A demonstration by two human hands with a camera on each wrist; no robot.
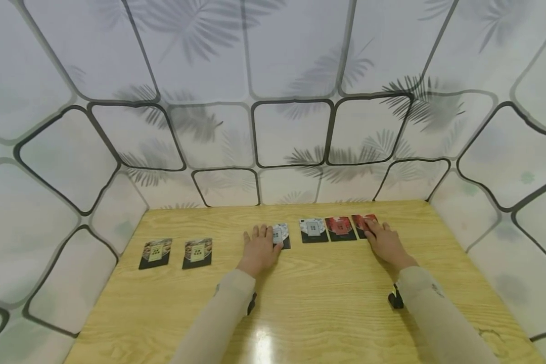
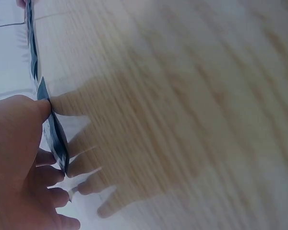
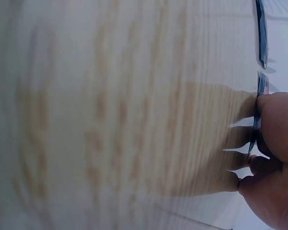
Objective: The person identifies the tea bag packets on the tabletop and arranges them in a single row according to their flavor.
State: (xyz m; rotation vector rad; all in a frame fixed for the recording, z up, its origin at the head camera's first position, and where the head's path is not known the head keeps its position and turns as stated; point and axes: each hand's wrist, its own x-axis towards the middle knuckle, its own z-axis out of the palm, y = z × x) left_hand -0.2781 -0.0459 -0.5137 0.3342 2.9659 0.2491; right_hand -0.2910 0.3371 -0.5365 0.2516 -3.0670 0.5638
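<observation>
In the head view my left hand lies with fingers spread at the left side of a black-and-white packet. Its thumb touches the packet's near edge in the left wrist view, while the other fingers reach past it. Over the rightmost red-and-black packet rests my right hand, extended fingers on its right part and thumb at its near edge. That packet shows only edge-on in the right wrist view, beside the thumb. Both packets lie on the wooden table.
Between the hands lie another black-and-white packet and a red-and-black packet, side by side. Two packets with yellow labels, one at far left and one nearer, lie on the left. Patterned fabric walls surround the table's back and sides.
</observation>
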